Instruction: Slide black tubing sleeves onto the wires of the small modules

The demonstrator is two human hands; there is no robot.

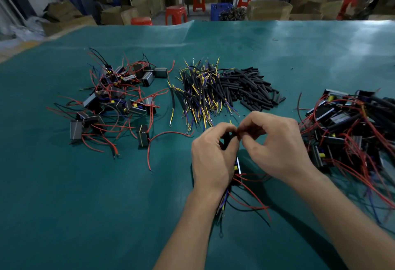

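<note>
Left hand [211,158] grips boxy module [237,168] w/ red wires, right hand [275,143] pinches thin wire end

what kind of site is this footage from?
Likely a small electronics assembly workshop: a green work mat with piles of wired modules and black tubing sleeves, cardboard boxes and red stools behind.

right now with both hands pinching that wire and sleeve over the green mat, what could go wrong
1. The left hand and right hand meet at a tiny pinch, hiding the black tubing sleeve; the wire tip may miss its opening.
2. The small black module hangs under the left hand, trailing loose thin red wires that could snag.
3. The heap of loose black tubing sleeves lies just beyond the knuckles; a reach could scatter it.
</note>
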